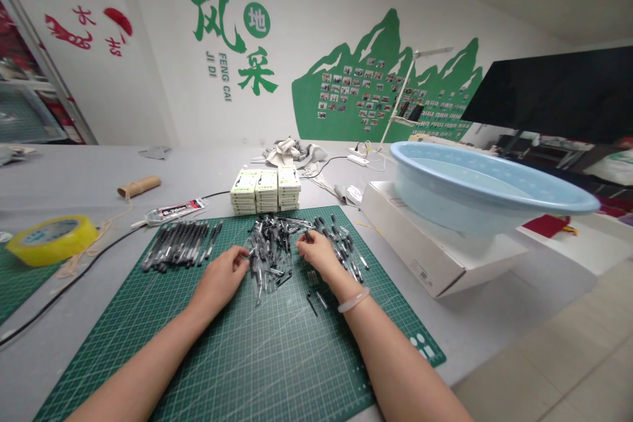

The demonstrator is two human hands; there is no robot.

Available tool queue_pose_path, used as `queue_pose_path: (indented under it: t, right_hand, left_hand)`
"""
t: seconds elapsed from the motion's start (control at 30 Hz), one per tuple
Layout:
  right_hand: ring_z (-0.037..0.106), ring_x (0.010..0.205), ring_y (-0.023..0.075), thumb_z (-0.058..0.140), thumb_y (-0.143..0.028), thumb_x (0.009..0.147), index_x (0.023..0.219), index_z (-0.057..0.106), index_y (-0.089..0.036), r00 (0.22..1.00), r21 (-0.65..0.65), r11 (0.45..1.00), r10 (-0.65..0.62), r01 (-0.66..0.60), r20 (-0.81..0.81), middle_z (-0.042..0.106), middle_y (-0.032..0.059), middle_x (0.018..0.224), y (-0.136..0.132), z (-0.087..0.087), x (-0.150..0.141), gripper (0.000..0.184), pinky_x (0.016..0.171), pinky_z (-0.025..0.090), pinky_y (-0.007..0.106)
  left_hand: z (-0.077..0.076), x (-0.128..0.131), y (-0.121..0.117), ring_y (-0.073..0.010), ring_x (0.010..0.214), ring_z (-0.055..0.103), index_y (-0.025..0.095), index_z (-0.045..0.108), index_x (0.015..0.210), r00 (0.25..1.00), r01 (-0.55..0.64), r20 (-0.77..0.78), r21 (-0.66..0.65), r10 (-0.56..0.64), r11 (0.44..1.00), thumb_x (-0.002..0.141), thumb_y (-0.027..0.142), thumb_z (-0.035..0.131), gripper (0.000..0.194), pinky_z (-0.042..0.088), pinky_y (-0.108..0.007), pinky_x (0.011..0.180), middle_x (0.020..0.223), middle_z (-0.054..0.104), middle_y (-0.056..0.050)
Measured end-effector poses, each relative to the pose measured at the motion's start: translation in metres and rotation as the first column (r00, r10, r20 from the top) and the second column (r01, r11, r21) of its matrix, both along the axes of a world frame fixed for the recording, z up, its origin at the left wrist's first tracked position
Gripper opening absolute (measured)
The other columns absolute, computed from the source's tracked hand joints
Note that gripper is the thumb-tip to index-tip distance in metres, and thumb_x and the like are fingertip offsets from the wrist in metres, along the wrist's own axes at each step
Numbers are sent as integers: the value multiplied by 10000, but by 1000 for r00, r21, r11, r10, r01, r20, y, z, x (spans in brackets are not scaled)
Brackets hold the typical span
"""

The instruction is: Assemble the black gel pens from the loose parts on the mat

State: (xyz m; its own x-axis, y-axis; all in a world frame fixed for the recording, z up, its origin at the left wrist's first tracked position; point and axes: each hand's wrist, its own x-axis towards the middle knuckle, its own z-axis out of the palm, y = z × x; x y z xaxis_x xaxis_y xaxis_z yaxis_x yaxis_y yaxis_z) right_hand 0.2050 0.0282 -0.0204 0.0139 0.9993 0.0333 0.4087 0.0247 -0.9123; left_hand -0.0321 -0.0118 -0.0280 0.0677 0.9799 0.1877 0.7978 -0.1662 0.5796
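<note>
A loose pile of black and clear pen parts (270, 244) lies on the green cutting mat (237, 356). My left hand (225, 277) is at the left edge of this pile, fingers curled and drawn together; what they pinch there is too small to make out. On the pile's right side, my right hand (319, 257) pinches a small black pen cap (308, 236) between thumb and fingers. Assembled-looking black pens (178, 244) form a row at the mat's left. More pen pieces (349, 244) are scattered beyond my right hand, and a few small parts (316, 302) lie below it.
Stacked small boxes (267, 191) stand behind the pile. To the right, a blue basin (475, 211) rests on a white carton (410, 244). At left are yellow tape (52, 241), a glue tube (178, 211), a bamboo piece (139, 186) and a black cable (64, 300).
</note>
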Motion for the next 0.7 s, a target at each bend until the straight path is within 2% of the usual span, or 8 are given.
queue_pose_path:
  t: [0.13,0.3,0.37,0.5,0.7]
  right_hand:
    - [612,755,190,685,-190,620,687,609,-169,978,46,999,-28,19,207,661,42,726,9,2,-12,103,699,419,274]
    - [654,876,262,702,-328,683,912,669,-157,829,2,999,-46,54,558,704,130,924,9,9,-30,287,725,451,305]
    - [657,916,278,674,-324,716,974,673,-142,793,-9,998,-40,57,608,704,155,966,8,12,-34,316,739,463,311]
    - [660,951,288,573,-214,776,995,690,-119,751,5,998,-53,65,659,704,185,984,5,15,-38,266,774,473,319]
    - [666,957,279,511,-106,774,982,704,-108,738,14,998,-60,68,672,707,196,974,0,19,-38,284,792,472,305]
  left_hand:
    - [-1,0,0,-202,777,606,210,576,976,1000,5,1,9,-5,1000,848,323,440,218,411,-298,712,808,643,-21]
    - [0,0,-1,-198,767,604,209,577,973,1000,7,14,18,-7,1000,843,306,441,212,410,-296,709,801,642,-23]
    - [0,0,-2,-197,767,605,210,576,977,1000,7,15,17,-7,1000,841,303,441,212,408,-294,706,803,641,-22]
    - [1,0,-2,-198,769,604,210,574,974,1000,5,15,14,-5,1000,837,299,445,209,404,-293,704,802,639,-21]
    - [1,1,-1,-196,770,599,206,570,981,1000,13,8,14,-13,1000,841,280,435,207,404,-297,710,798,632,-23]
